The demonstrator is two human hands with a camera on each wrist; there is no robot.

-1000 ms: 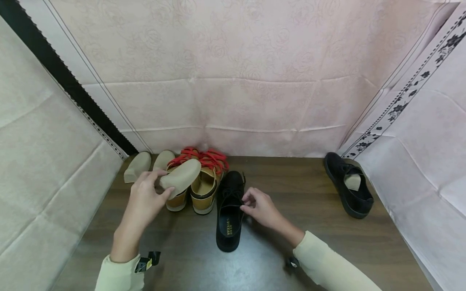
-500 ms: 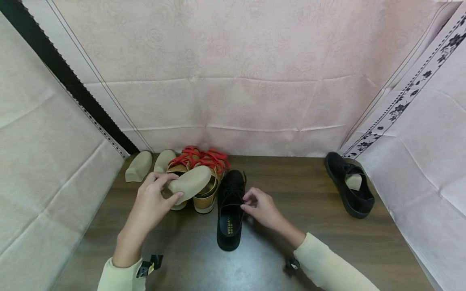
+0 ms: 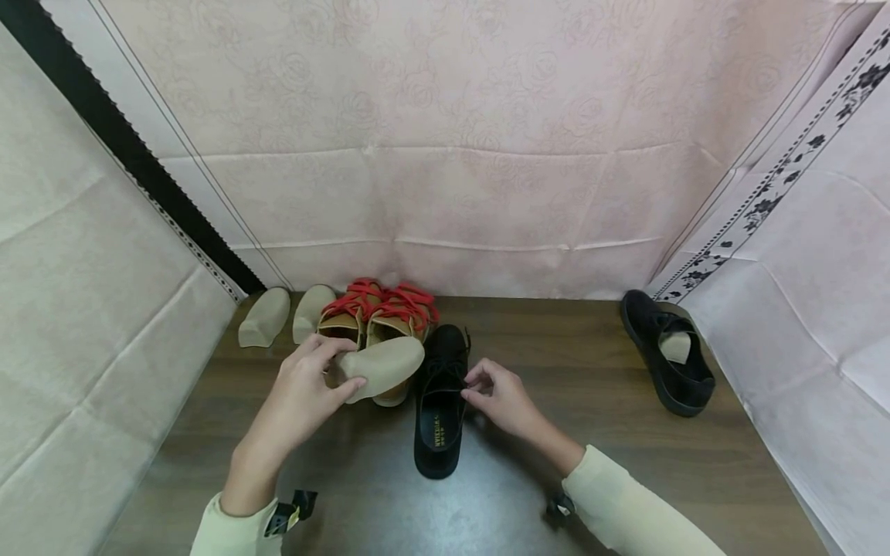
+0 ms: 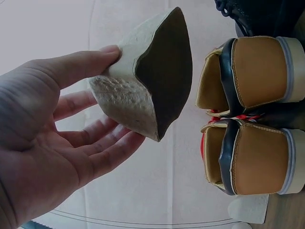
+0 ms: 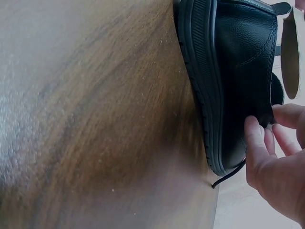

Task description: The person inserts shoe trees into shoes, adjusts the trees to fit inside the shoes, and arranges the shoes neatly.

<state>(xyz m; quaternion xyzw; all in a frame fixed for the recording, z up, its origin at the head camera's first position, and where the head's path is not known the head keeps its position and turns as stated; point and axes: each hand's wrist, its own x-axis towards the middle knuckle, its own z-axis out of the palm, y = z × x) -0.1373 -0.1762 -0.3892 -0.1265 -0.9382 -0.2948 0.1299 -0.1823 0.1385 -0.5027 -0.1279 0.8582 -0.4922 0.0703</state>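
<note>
My left hand (image 3: 304, 394) pinches a beige moulded shoe insert (image 3: 386, 366) between thumb and fingers. It is held over the heels of two tan shoes with red laces (image 3: 410, 307), its rounded end close to the black lace-up shoe (image 3: 438, 440). In the left wrist view, the hollow underside of the insert (image 4: 167, 71) shows dark. My right hand (image 3: 502, 395) pinches the near side edge of the black shoe's opening, by the laces. The right wrist view shows the right fingertips (image 5: 254, 126) at that leather edge (image 5: 248, 62). Gold lettering shows on its insole.
Two more beige inserts, a left one (image 3: 266, 318) and a right one (image 3: 313, 312), stand at the back left. A second black shoe (image 3: 667, 355) with an insert inside lies at the far right. Patterned cloth (image 3: 473, 201) hangs behind the wooden surface (image 3: 556, 340).
My left hand has carried the insert to the right and nearer, from over the left tan shoe towards the black shoe. The right hand stays at the black shoe.
</note>
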